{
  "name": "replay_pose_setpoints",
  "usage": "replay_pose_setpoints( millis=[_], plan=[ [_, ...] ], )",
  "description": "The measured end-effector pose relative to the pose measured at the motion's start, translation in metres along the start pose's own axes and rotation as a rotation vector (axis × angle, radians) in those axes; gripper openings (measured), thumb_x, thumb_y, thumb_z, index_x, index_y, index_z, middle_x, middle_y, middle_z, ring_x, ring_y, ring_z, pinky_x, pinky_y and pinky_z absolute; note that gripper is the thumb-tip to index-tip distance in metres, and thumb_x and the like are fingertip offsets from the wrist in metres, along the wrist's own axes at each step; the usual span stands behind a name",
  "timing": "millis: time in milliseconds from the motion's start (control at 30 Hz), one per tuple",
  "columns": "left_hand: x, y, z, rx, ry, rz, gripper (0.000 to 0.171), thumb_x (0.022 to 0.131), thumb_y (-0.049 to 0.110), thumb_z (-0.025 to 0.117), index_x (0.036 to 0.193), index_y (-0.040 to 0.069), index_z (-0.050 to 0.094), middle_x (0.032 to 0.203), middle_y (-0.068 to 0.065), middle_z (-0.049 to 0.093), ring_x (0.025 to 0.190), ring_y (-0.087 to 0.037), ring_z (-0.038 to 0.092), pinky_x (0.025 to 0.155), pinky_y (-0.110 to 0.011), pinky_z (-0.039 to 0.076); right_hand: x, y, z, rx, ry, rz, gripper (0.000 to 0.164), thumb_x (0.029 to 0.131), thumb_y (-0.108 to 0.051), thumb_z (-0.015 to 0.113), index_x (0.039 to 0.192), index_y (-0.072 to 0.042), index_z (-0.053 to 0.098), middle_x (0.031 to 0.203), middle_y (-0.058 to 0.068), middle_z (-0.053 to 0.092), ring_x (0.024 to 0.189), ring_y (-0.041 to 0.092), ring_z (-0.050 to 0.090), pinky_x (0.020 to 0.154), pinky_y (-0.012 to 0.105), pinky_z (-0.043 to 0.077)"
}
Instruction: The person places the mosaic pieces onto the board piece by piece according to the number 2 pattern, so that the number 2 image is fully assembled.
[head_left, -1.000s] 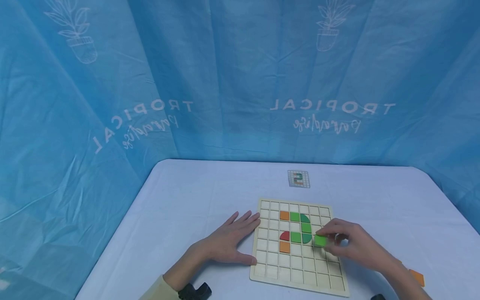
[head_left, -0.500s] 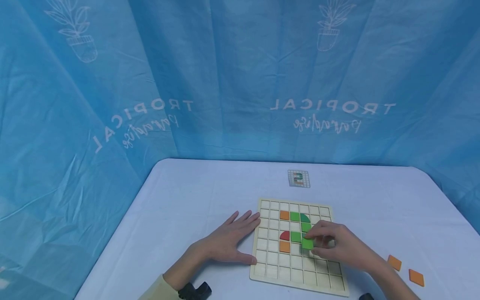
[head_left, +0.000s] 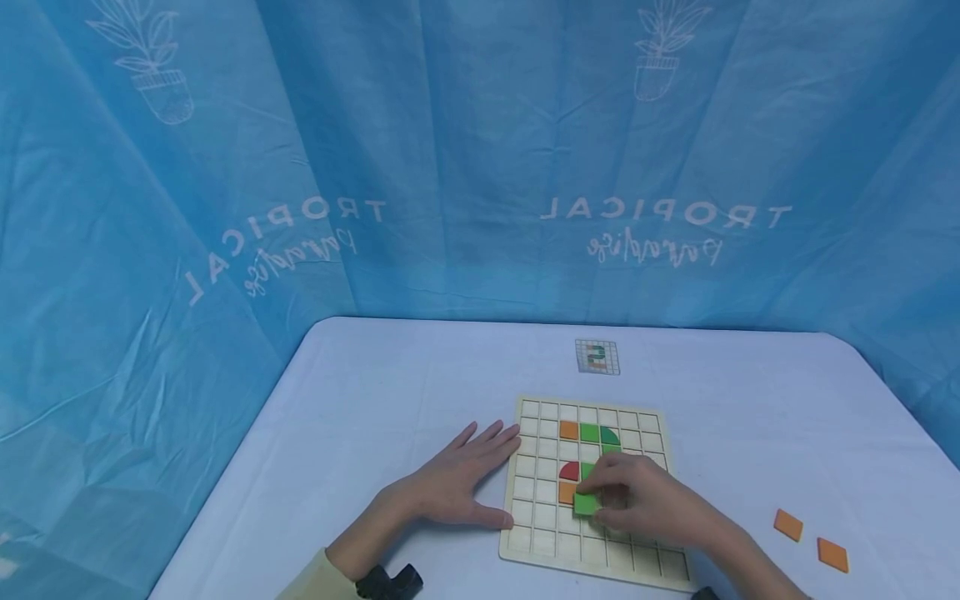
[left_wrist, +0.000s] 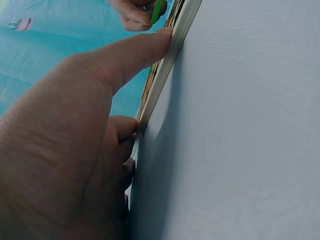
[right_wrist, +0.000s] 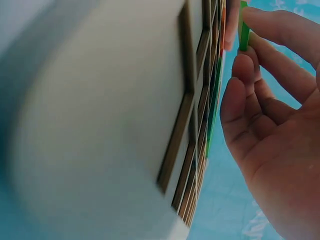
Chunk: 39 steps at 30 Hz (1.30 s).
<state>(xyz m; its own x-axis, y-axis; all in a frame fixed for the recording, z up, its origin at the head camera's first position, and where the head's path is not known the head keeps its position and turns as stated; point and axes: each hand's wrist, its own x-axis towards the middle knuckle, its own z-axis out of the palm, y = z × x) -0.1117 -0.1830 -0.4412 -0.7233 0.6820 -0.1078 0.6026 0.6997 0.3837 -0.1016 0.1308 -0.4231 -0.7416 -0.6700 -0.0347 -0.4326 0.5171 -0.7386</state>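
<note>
A wooden grid board (head_left: 540, 542) lies on the white table, with orange, green and red tiles set in some of its squares. My right hand (head_left: 648, 504) pinches a green square tile (head_left: 586, 505) between thumb and fingers, just right of and below the lower orange tile (head_left: 567, 493). In the right wrist view the green tile (right_wrist: 244, 27) is edge-on and held above the board. My left hand (head_left: 457, 483) lies with spread, straight fingers against the board's left edge. Its thumb touches that edge in the left wrist view. Part of the green pattern is hidden under my right hand.
Two loose orange tiles, one nearer the board (head_left: 788, 525) and one farther right (head_left: 832, 554), lie on the table. Behind the board is a small pattern card (head_left: 597, 357). A blue printed curtain (head_left: 480, 167) hangs around the table (head_left: 420, 375).
My right hand has carried the green tile leftward and slightly nearer across the board, from its right part to beside the lower orange tile. My left hand has stayed in place.
</note>
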Motion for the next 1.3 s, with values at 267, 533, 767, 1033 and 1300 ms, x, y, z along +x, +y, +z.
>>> replay_pose_setpoints(
  millis=[267,533,767,1033,1300],
  plan=[
    [0.0,-0.001,0.001,0.002,0.001,-0.002,0.102,0.08,0.076,0.051,0.156,0.017,0.015,0.16,0.008,0.007,0.145,-0.014,0.0,0.117,-0.043,0.0,0.007,-0.006,0.009,-0.069,-0.03,-0.061,0.024,0.082,-0.022,0.077,0.105,-0.028,0.073,0.088,-0.014,0.058,0.075,0.006,0.055,0.064,0.021,0.049],
    [0.0,0.0,0.0,0.002,0.004,0.003,0.102,0.08,0.075,0.052,0.155,0.016,0.016,0.16,0.007,0.009,0.146,-0.015,0.001,0.117,-0.044,0.001,0.011,-0.012,0.015,-0.153,-0.055,-0.063,0.025,0.08,-0.021,0.077,0.103,-0.027,0.074,0.091,-0.017,0.056,0.076,0.004,0.051,0.065,0.021,0.046],
    [0.001,-0.001,0.001,0.011,0.007,0.002,0.102,0.08,0.076,0.051,0.156,0.017,0.015,0.16,0.008,0.008,0.145,-0.014,0.0,0.117,-0.043,0.0,0.01,-0.013,0.015,-0.185,-0.041,-0.045,0.025,0.079,-0.024,0.078,0.103,-0.028,0.074,0.096,-0.019,0.057,0.08,0.004,0.052,0.07,0.023,0.048],
    [0.002,-0.001,0.002,0.002,0.004,-0.003,0.103,0.079,0.077,0.051,0.156,0.018,0.015,0.16,0.009,0.007,0.145,-0.013,-0.001,0.117,-0.042,0.0,-0.002,-0.004,0.006,-0.127,-0.011,-0.033,0.021,0.08,-0.032,0.078,0.101,-0.031,0.074,0.094,-0.018,0.059,0.078,0.004,0.054,0.066,0.021,0.05],
    [0.001,-0.002,0.003,-0.001,0.009,0.002,0.103,0.079,0.076,0.053,0.156,0.017,0.015,0.16,0.008,0.007,0.145,-0.013,-0.001,0.117,-0.043,0.0,-0.023,0.008,-0.01,-0.096,0.037,0.003,0.02,0.083,-0.033,0.077,0.102,-0.029,0.072,0.096,-0.015,0.061,0.079,0.007,0.055,0.067,0.024,0.05]
  ],
)
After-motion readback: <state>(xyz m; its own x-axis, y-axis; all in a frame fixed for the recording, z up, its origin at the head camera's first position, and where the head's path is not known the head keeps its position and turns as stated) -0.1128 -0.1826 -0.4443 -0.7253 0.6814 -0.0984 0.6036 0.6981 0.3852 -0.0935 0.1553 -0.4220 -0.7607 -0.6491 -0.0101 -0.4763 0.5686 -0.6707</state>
